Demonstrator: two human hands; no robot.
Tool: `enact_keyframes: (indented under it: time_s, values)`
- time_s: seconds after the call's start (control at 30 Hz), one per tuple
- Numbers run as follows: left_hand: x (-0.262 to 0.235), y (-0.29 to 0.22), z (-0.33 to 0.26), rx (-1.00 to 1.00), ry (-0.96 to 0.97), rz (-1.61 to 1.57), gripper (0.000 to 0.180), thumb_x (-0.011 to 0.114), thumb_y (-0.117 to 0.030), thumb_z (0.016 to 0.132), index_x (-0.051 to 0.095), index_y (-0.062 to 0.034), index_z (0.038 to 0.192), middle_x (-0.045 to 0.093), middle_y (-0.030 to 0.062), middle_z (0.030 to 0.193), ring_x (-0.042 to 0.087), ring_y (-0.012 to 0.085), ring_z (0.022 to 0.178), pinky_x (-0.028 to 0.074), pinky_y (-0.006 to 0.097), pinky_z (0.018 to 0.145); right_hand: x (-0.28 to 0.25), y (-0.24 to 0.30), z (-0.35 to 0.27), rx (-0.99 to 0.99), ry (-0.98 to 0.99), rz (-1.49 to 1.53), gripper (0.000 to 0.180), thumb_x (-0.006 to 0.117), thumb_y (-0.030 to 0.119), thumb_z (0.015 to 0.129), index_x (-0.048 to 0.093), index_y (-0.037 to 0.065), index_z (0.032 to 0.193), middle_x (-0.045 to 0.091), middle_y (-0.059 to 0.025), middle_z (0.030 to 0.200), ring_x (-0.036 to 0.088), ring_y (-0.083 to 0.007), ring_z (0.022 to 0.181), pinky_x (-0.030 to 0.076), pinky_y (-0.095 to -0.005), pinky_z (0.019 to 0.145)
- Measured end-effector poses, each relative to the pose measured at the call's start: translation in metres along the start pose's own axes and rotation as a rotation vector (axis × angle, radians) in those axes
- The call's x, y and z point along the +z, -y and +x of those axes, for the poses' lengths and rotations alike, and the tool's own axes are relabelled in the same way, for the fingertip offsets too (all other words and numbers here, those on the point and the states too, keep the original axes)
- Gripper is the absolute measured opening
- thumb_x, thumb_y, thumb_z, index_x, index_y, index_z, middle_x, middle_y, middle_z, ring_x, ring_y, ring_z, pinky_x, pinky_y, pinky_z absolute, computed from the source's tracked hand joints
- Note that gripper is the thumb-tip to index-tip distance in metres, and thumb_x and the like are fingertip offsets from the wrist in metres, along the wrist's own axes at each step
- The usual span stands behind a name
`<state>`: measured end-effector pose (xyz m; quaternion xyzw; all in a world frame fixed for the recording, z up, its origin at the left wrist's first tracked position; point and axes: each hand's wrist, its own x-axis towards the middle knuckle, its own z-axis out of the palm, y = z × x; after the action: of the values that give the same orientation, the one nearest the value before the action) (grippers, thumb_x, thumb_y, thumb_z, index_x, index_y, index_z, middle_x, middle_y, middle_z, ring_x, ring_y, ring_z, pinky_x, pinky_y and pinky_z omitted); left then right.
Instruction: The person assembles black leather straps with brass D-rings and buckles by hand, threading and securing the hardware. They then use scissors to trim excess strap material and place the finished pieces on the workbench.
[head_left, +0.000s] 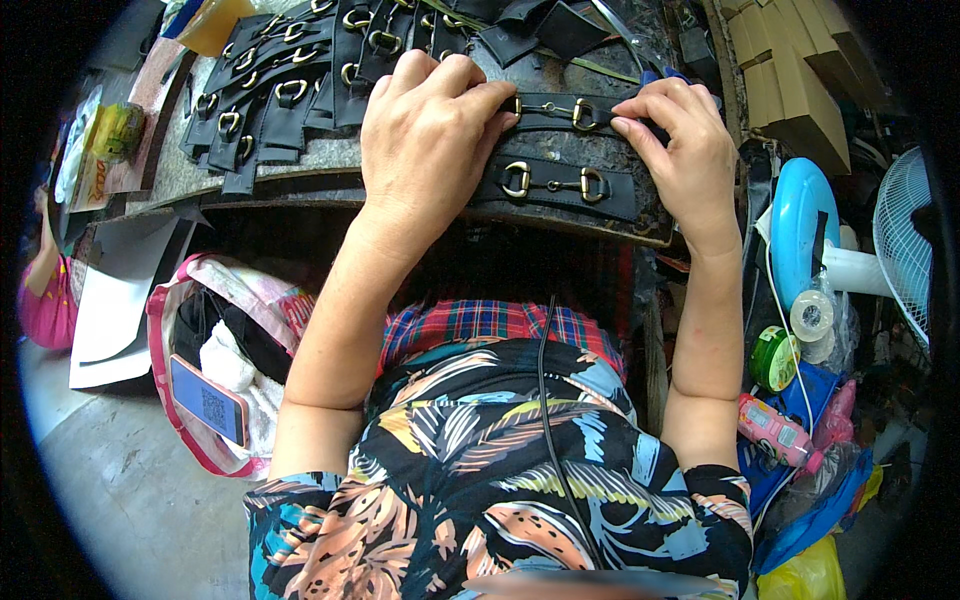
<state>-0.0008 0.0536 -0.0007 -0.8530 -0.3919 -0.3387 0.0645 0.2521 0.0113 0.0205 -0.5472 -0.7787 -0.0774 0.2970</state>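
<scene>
Here, both hands are resting on a black leather strap (575, 112) fitted with brass rings and a thin chain, which is lying on the near part of the dark workbench (330, 150). The strap's long axis is running left to right across the bench, nearly parallel to the bench's front edge, its right end tilting slightly toward the person. The left hand (430, 135) is lying palm down over the strap's left end, fingers together and curled, the fingertips pressing on the leather just beside the left brass ring; it is pressing rather than pinching, and what lies under the palm cannot be told. The right hand (680, 140) is covering the strap's right end, its fingers bent and closing on the leather there, the thumb side toward the right ring. So the strap is spanning the gap between the two hands, its hardware showing in the middle.

A second strap (555, 185) of the same kind is lying just nearer the person, parallel to the first and touched by neither hand. A fanned row of finished straps (270, 95) is lying further left on the bench. Below the bench edge a pink-trimmed bag (215, 350) is holding a phone (208, 400), and tape rolls (800, 335) are sitting to the right near a white fan (905, 240).
</scene>
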Motion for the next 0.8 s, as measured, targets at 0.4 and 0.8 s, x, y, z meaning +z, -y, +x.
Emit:
enact_keyframes:
  time_s: [0.4,0.8]
  values:
    - [-0.0012,-0.0001,-0.0004,0.009,0.006,0.020,0.021,0.081,-0.027,0.083,0.080,-0.0177,0.101,0.067,-0.0022,0.095,0.060,0.0223,0.095,0.048,0.037,0.081,-0.0003,-0.0015,-0.0026,0.071,0.063,0.018,0.014,0.079,0.017,0.084,0.073,0.007,0.091,0.068,-0.0055,0.098,0.063,-0.0270,0.096,0.051,-0.0389,0.085]
    - [0.0015,0.0009,-0.0025,0.017,-0.029,0.020,0.018,0.081,-0.028,0.084,0.079,-0.0177,0.100,0.067,-0.0017,0.095,0.060,0.0224,0.095,0.048,0.038,0.083,0.0052,-0.0026,-0.0038,0.041,0.003,0.005,0.012,0.080,0.018,0.081,0.075,0.011,0.089,0.069,-0.0039,0.095,0.065,-0.0279,0.094,0.054,-0.0408,0.084]
